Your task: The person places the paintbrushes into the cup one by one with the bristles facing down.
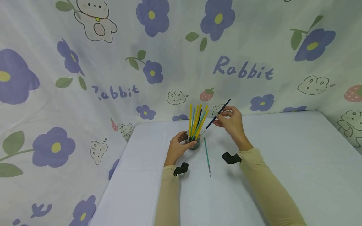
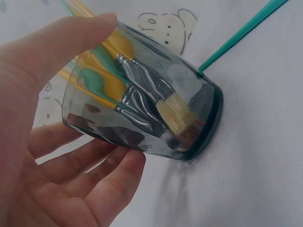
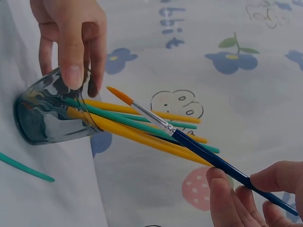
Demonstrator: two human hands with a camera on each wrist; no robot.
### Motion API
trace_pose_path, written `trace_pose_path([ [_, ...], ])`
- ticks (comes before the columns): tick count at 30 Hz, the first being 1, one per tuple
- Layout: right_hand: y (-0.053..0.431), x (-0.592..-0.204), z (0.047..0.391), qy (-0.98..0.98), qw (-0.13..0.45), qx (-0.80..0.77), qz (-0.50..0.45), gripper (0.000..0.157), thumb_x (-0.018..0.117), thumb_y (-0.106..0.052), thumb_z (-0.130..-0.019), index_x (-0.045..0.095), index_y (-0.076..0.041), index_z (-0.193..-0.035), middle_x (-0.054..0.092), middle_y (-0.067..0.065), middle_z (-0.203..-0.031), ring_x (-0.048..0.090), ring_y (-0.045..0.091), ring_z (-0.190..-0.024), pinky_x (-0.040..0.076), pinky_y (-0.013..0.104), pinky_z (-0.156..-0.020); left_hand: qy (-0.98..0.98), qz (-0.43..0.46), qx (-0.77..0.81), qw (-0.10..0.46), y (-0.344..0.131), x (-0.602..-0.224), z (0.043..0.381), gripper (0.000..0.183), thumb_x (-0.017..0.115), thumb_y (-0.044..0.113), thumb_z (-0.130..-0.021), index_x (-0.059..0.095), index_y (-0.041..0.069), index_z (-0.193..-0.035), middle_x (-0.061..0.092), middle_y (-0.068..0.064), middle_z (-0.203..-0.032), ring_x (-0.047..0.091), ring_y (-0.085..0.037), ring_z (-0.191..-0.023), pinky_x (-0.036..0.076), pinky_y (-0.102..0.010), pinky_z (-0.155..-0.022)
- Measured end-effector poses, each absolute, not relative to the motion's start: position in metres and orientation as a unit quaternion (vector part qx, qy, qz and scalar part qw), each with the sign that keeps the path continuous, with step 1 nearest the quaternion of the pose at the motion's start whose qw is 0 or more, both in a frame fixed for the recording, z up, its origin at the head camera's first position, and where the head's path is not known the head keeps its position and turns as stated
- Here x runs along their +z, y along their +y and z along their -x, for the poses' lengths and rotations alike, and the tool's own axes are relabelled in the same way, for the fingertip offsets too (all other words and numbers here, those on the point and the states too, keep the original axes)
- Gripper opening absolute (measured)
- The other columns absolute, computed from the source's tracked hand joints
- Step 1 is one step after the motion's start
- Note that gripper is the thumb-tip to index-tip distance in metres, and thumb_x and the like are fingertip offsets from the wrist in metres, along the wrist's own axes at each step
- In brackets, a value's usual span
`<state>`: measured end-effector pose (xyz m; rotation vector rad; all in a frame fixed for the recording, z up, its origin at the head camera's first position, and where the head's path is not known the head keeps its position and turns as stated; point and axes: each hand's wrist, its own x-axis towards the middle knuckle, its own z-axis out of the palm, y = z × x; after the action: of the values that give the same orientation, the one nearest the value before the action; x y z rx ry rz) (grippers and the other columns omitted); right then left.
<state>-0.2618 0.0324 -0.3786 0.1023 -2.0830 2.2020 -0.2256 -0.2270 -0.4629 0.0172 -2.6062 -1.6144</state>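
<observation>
A dark tinted glass cup stands on the white table, filled with several paintbrushes, bristles down. Their yellow handles and green handles fan out above its rim, with a dark one among them. My left hand grips the cup near its rim, thumb on one side and fingers on the other. Between thumb and fingertips, my right hand pinches a dark blue paintbrush by its handle. The brush slants, its orange bristles pointing down toward the cup's rim. A green paintbrush lies on the table between the hands.
White cloth covers the table. Behind and to the left hangs a curtain printed with purple flowers, rabbits and strawberries. Dark wrist mounts sit over both beige sleeves.
</observation>
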Motion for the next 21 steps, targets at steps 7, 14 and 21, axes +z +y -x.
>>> trace_pose_path([
  [7,0.022,-0.376,0.266,-0.686,0.050,0.725,-0.048,0.039,0.065,-0.003,-0.097,0.045,0.004,-0.129,0.062,0.016,-0.104,0.078,0.019,-0.071,0.067,0.027,-0.070,-0.848,-0.007,-0.529,0.036,-0.227,-0.464,0.227,0.085,0.090,0.043,-0.079,0.055,0.010,-0.149,0.066,-0.010,-0.134,0.062,-0.031,-0.133,0.058,-0.045,-0.108],
  [14,0.011,-0.374,0.268,-0.691,0.040,0.718,-0.068,0.038,0.064,-0.003,-0.097,0.045,0.003,-0.130,0.063,0.020,-0.107,0.075,0.013,-0.066,0.067,0.026,-0.069,-0.845,-0.006,-0.533,0.040,-0.227,-0.463,0.227,0.084,0.090,0.042,-0.079,0.056,0.010,-0.148,0.066,-0.011,-0.134,0.062,-0.031,-0.132,0.058,-0.045,-0.108],
  [21,-0.003,-0.373,0.269,-0.715,0.039,0.694,-0.081,0.038,0.066,-0.006,-0.097,0.047,0.002,-0.129,0.065,0.021,-0.106,0.074,0.012,-0.064,0.067,0.028,-0.069,-0.847,-0.006,-0.530,0.041,-0.226,-0.462,0.226,0.084,0.091,0.043,-0.078,0.056,0.010,-0.147,0.068,-0.009,-0.131,0.063,-0.031,-0.131,0.058,-0.045,-0.107],
])
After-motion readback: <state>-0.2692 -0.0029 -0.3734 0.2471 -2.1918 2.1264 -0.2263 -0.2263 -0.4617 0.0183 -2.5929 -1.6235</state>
